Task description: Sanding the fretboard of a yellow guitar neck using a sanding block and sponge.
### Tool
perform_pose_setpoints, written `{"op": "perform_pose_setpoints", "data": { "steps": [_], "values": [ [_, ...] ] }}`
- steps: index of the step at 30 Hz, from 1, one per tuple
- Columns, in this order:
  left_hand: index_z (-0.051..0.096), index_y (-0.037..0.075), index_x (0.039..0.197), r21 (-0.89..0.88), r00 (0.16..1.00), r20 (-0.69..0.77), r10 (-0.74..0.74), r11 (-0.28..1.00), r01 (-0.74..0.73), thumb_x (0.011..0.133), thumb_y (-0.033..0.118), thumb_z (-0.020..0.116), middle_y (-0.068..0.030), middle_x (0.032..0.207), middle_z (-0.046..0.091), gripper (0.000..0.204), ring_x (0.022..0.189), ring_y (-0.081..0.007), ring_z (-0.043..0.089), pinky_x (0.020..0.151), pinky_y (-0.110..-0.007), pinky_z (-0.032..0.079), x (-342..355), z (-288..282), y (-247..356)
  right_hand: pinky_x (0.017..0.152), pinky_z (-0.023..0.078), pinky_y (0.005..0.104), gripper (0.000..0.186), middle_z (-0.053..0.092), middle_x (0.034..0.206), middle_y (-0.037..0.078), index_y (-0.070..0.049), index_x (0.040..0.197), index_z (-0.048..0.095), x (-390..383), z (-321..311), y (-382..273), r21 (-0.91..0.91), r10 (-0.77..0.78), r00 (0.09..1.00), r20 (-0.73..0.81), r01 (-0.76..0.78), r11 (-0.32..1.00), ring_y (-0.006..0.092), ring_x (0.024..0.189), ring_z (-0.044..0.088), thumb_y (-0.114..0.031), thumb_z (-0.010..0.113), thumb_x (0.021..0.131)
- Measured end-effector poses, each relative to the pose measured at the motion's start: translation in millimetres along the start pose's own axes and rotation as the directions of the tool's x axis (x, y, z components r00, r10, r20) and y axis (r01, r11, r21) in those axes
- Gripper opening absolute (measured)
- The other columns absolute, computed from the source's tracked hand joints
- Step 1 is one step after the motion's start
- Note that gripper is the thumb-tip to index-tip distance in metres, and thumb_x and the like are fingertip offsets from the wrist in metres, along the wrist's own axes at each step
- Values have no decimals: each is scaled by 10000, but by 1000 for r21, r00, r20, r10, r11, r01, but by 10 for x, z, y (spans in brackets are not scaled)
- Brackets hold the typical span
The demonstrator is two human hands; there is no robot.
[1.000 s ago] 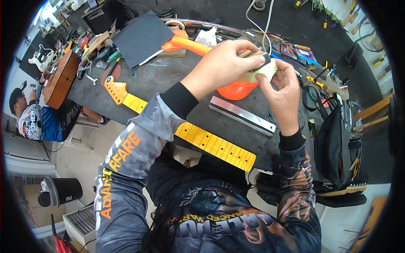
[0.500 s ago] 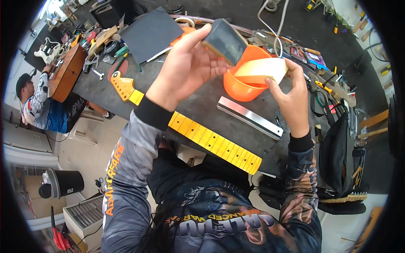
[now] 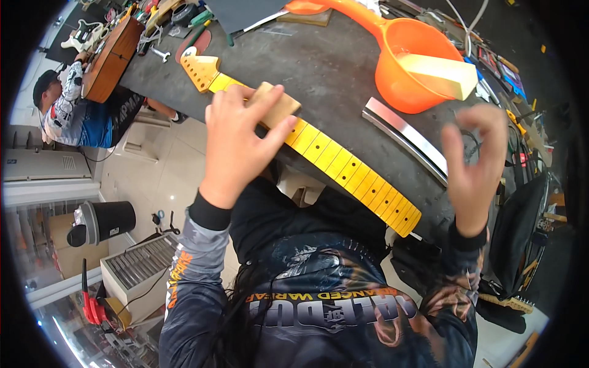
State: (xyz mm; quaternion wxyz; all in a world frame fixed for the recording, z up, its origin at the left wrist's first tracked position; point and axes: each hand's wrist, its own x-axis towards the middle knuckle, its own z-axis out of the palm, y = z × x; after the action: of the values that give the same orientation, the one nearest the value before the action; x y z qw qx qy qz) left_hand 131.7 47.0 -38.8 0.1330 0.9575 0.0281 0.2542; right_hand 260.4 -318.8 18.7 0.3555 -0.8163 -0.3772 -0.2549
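My left hand [image 3: 242, 135] grips a tan block [image 3: 279, 104] resting on the yellow fretted guitar neck [image 3: 346, 168], whose headstock [image 3: 199, 70] points toward the back left. Right of the neck, my right hand [image 3: 475, 159] is raised and motion-blurred, its fingers curved but apart and holding nothing. It is nearest a long silver metal bar [image 3: 399, 135] lying on the dark workbench [image 3: 319, 67]. Behind the bar stands an orange plastic dipper [image 3: 408, 92] with a long handle; a pale yellow block [image 3: 442, 70] leans inside it.
At the left, another person [image 3: 67, 116] sits with a brown acoustic guitar [image 3: 110, 58]. Scattered tools and a wrench [image 3: 161, 55] crowd the bench's back. A black bag [image 3: 521, 214] lies at the right edge. A black bucket [image 3: 107, 224] stands on the floor at lower left.
My left hand has brought its block down from beside the dipper onto the neck. My right hand has released the pale block into the dipper and moved down and right.
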Motion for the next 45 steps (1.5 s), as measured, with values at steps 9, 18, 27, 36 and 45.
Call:
{"op": "perform_pose_setpoints", "data": {
  "steps": [9,18,27,36,45],
  "values": [
    [875,309,1483,-99,989,99,109,990,-99,966,424,915,-105,1289,749,530,1226,-335,661,1052,-541,442,-400,180,780,1042,547,537,809,609,1372,212,-44,1488,598,-956,158,-535,-72,184,795,578,-175,982,444,1227,648,-245,1046,844],
    [883,343,1452,-250,989,41,141,960,-127,911,504,970,-67,1363,760,571,1193,-325,675,1065,-528,446,-648,222,973,1040,552,537,757,616,1311,221,-51,1459,602,-1043,298,-513,-11,209,817,537,-241,970,445,1207,647,-140,1018,832],
    [855,118,1534,-287,955,-129,-266,932,220,1125,350,827,-59,1376,783,471,1302,-227,683,1088,-408,447,122,-120,-1005,1066,548,534,697,636,1319,228,-33,1419,653,-852,134,-522,-12,228,786,575,-270,963,463,1231,652,-137,1005,826],
    [547,-40,1756,-796,877,411,-248,-567,213,1249,503,503,-345,1686,658,744,1405,-428,744,1198,-495,597,59,-120,-409,1081,587,532,342,775,1268,210,-15,1270,703,1263,-143,102,-297,-62,869,492,234,926,465,1231,741,-165,856,1004],
    [643,-24,1661,-838,891,406,-203,-472,274,1215,501,569,-291,1676,694,692,1486,-491,714,1230,-554,599,132,-133,-227,1007,638,564,537,833,1229,238,-76,1465,719,1752,239,405,-473,391,335,858,216,854,473,1129,808,-357,818,1018]
  ]
}}
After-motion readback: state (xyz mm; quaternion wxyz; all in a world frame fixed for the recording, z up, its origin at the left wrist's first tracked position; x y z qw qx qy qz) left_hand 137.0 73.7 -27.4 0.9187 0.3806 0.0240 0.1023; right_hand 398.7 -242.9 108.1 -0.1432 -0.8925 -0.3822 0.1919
